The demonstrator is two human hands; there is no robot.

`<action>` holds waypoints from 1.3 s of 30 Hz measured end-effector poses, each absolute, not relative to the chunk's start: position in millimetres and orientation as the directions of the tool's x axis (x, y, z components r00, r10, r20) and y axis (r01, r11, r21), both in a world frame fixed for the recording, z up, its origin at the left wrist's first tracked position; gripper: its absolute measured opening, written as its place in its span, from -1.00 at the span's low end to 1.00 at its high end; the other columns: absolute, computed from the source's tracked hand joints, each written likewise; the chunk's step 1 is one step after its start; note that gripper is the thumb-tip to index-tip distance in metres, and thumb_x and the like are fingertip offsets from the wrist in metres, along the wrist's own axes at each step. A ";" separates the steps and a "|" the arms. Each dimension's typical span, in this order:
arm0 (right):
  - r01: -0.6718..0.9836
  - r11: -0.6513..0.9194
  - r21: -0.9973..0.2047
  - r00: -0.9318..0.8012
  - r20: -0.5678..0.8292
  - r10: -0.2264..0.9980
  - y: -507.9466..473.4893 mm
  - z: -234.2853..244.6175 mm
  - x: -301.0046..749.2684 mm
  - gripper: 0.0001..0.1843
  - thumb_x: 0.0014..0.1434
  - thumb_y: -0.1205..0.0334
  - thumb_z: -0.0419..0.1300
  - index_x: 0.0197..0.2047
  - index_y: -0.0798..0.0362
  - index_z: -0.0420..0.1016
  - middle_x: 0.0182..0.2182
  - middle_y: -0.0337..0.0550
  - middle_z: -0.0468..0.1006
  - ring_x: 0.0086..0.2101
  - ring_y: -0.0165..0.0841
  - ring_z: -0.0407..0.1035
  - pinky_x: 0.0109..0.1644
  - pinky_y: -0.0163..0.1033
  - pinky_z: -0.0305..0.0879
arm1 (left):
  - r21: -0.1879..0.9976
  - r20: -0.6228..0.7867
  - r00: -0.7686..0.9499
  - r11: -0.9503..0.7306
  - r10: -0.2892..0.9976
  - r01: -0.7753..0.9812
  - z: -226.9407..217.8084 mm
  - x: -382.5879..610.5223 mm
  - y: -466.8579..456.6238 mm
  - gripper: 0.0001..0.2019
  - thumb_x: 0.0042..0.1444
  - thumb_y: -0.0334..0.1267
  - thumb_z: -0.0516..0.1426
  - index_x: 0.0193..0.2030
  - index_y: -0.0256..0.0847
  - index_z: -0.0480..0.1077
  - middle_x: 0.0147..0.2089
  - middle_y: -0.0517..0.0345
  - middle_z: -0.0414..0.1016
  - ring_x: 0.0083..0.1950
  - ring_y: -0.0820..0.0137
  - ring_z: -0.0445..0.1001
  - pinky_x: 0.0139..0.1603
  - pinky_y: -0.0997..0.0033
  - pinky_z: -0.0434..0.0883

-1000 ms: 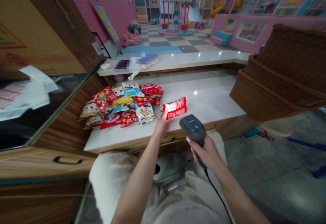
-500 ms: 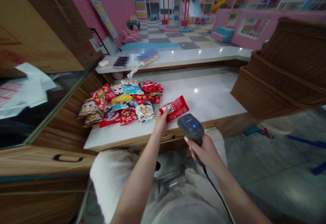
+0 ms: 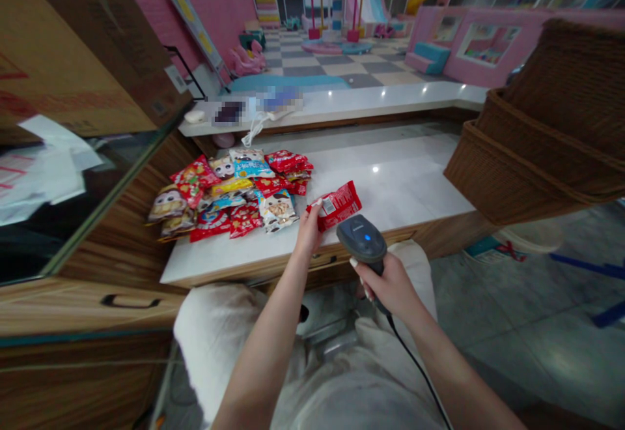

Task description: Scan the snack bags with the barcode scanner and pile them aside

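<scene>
Over the counter [image 3: 390, 182], left hand [image 3: 308, 234] pinches a red snack packet [image 3: 336, 206] slanting up-right

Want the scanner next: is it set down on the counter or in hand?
In hand: the right hand grips the handle of the barcode scanner, off the white counter, cord hanging down.

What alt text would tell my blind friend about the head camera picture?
The left hand holds a red snack packet near piled snack packets on a white counter; the right hand grips a corded barcode scanner.
</scene>
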State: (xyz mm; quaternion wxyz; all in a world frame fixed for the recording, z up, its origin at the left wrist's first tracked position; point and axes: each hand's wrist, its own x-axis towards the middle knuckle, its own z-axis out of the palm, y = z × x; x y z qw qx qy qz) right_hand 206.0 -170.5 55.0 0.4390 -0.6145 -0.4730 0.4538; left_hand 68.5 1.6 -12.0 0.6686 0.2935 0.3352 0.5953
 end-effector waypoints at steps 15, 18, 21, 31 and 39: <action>0.196 -0.178 -0.964 0.135 -0.153 0.979 -170.5 53.7 207.5 -0.68 0.14 -0.11 0.36 -0.39 -0.09 0.42 -0.77 -0.36 0.41 -0.73 -0.33 0.36 -0.57 -0.29 0.31 | 0.775 -0.112 0.070 0.131 0.991 -0.619 -10.4 68.4 0.7 -0.49 -0.03 0.07 0.54 -0.05 -0.24 0.69 -0.02 -0.08 0.82 0.27 -0.07 0.72 0.41 -0.03 0.57; 0.192 -0.167 -0.967 0.137 -0.142 0.980 -171.5 53.5 208.3 -0.69 0.15 -0.10 0.36 -0.37 -0.08 0.44 -0.77 -0.37 0.41 -0.73 -0.33 0.36 -0.57 -0.30 0.31 | 0.760 -0.148 0.037 0.137 0.988 -0.635 -14.1 70.4 3.2 -0.53 -0.03 0.05 0.52 -0.07 -0.21 0.67 -0.03 -0.05 0.81 0.24 -0.03 0.73 0.37 -0.03 0.59; 0.176 -0.164 -0.971 0.146 -0.139 0.979 -172.6 53.3 210.3 -0.68 0.15 -0.10 0.36 -0.37 -0.07 0.45 -0.76 -0.37 0.41 -0.73 -0.34 0.35 -0.58 -0.30 0.29 | 0.783 -0.143 0.009 0.119 0.990 -0.610 -19.3 70.6 5.5 -0.54 0.03 0.03 0.46 0.00 -0.18 0.64 0.02 -0.02 0.80 0.21 0.02 0.73 0.31 -0.01 0.62; 0.148 -0.178 -0.973 0.181 -0.151 0.972 -173.4 46.7 223.7 -0.62 0.13 -0.16 0.38 -0.43 -0.06 0.44 -0.76 -0.31 0.43 -0.74 -0.37 0.31 -0.61 -0.30 0.25 | 0.551 0.556 0.230 -0.562 0.799 0.617 11.4 34.1 18.4 -0.55 0.40 -0.36 0.11 0.36 -0.13 0.58 0.42 -0.11 0.60 0.48 0.06 0.51 0.60 -0.10 0.34; 0.115 -0.195 -0.974 0.177 -0.173 0.969 -172.1 45.2 220.9 -0.57 0.08 -0.22 0.40 -0.47 -0.10 0.39 -0.77 -0.32 0.39 -0.75 -0.36 0.29 -0.63 -0.28 0.25 | 0.232 0.419 0.366 -0.487 0.831 0.842 0.2 35.5 14.9 -0.56 0.35 -0.19 0.29 0.32 -0.25 0.62 0.50 -0.31 0.51 0.60 -0.12 0.39 0.71 -0.32 0.13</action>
